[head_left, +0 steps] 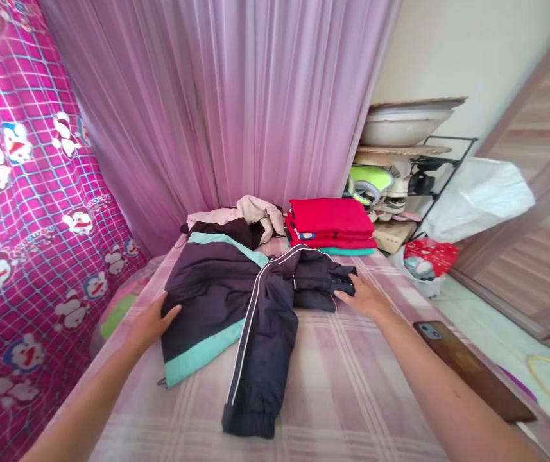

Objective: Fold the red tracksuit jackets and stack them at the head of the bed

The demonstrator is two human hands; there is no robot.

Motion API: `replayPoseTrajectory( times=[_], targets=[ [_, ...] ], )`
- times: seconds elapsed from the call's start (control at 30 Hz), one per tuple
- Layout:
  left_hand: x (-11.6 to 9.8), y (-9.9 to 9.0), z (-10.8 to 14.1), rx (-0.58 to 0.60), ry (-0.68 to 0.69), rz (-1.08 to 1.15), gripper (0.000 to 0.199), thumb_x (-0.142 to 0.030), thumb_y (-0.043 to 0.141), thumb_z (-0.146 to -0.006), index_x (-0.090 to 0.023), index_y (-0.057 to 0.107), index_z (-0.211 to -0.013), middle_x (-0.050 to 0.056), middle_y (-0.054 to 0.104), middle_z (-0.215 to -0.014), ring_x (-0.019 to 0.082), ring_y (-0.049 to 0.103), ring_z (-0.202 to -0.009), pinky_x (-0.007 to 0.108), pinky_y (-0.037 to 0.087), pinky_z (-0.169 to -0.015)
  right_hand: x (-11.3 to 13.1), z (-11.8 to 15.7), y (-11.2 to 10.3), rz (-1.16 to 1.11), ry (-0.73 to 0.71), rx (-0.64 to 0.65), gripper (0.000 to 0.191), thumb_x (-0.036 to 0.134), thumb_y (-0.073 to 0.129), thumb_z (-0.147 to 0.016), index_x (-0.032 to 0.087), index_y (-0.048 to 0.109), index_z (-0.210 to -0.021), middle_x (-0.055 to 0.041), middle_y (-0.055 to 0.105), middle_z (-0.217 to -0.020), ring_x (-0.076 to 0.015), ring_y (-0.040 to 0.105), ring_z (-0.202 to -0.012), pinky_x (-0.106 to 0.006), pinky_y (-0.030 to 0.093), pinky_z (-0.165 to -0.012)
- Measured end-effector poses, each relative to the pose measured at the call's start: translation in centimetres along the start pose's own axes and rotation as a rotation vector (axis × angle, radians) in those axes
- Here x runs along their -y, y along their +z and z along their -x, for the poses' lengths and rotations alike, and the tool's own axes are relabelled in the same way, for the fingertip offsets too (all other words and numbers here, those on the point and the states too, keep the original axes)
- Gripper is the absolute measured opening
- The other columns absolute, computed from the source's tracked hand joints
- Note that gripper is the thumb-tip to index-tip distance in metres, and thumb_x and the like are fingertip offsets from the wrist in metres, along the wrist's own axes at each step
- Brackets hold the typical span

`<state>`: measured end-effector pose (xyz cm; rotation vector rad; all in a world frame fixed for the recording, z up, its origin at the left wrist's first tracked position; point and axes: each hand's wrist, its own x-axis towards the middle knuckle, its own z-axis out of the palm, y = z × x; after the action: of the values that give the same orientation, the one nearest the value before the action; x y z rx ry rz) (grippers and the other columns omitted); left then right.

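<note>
A dark jacket (217,276) with teal bands lies spread on the bed. One navy sleeve (269,346) with white piping is folded over it and points toward me, its elastic cuff nearest. My left hand (147,327) rests at the jacket's left edge, thumb and forefinger apart, the thumb on the cloth. On the other side, my right hand (366,296) has the jacket's dark right end between thumb and fingers; some of its fingertips are hidden by cloth. Behind the jacket sit a crumpled pale pink garment (255,212) and a stack of folded red clothes (330,218).
The plaid bedsheet (337,398) lies under everything. A phone in a brown case (472,372) is by my right forearm. Beyond the bed's right side stand a shoe rack (441,186) and plastic bags (477,192). A purple curtain (255,96) hangs behind.
</note>
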<state>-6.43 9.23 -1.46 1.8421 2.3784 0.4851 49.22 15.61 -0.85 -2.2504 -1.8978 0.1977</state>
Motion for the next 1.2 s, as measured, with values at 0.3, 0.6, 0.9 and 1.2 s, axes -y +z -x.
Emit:
replayPoseTrajectory(
  times=[0.3, 0.6, 0.9, 1.2],
  targets=[
    [-0.8, -0.4, -0.5, -0.019, -0.164, 0.176, 0.05, -0.038, 0.049, -0.088, -0.018, 0.053, -0.133, 0.013, 0.07, -0.116, 0.025, 0.069, -0.103, 0.037, 0.055, -0.086, 1.2, 1.0, -2.1, 0.063, -0.042, 0.013, 0.035, 0.047, 0.055, -0.09, 0.025, 0.074, -0.108, -0.0109, 0.074, -0.102, -0.033, 0.069, -0.097, -0.04, 0.051, -0.078],
    [-7.4, -3.8, 3.7, -0.101, 0.275, -0.08, 0.05, -0.05, 0.045, -0.09, -0.017, 0.065, -0.12, 0.015, 0.067, -0.118, 0.028, 0.061, -0.115, 0.041, 0.045, -0.102, 1.8, 2.6, -5.9, 0.027, 0.028, -0.226, 0.036, 0.041, 0.052, -0.092, 0.022, 0.07, -0.115, -0.0134, 0.07, -0.115, -0.0287, 0.065, -0.104, -0.034, 0.047, -0.077],
    [-16.4, -2.0, 8.5, 0.436, 0.398, -0.081, 0.028, -0.049, 0.059, -0.083, -0.03, 0.073, -0.098, 0.0, 0.074, -0.106, 0.022, 0.067, -0.101, 0.032, 0.046, -0.085, 3.7, 6.9, 0.7, -0.33, -0.011, 0.04, 0.036, 0.052, 0.055, -0.085, 0.024, 0.074, -0.075, -0.0031, 0.071, -0.07, -0.022, 0.067, -0.071, -0.028, 0.04, -0.058],
    [-19.1, -4.7, 4.9, 0.542, 0.443, -0.213, 0.013, -0.028, 0.06, -0.077, -0.024, 0.071, -0.079, 0.0, 0.073, -0.083, 0.018, 0.067, -0.08, 0.026, 0.046, -0.07, 2.9, 6.2, 3.4, -0.597, 0.009, -0.126, 0.033, 0.054, 0.054, -0.076, 0.024, 0.063, -0.065, -0.0027, 0.067, -0.069, -0.023, 0.065, -0.069, -0.03, 0.043, -0.062]
  ],
)
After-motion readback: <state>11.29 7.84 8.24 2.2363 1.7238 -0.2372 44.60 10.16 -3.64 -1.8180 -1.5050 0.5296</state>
